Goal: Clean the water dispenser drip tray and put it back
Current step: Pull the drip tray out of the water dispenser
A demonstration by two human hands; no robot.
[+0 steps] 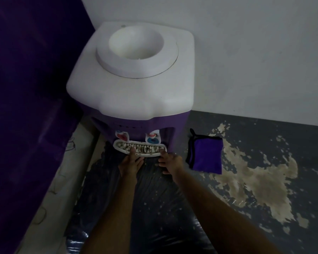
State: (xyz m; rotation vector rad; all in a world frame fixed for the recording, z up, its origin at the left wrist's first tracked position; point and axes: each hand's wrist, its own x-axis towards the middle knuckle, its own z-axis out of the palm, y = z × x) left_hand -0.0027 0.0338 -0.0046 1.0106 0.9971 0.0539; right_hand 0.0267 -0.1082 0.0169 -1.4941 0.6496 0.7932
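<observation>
The soiled drip tray (140, 149), long axis crosswise, is pinched at both ends by the left hand (131, 162) and right hand (170, 161) beneath the dispenser (132, 85).

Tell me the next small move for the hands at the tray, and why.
Probably slide the drip tray straight out toward you. Both the left hand and right hand already grip its front edge, it sits under the taps and looks dirty, and the purple cloth lies unused on the floor.
</observation>
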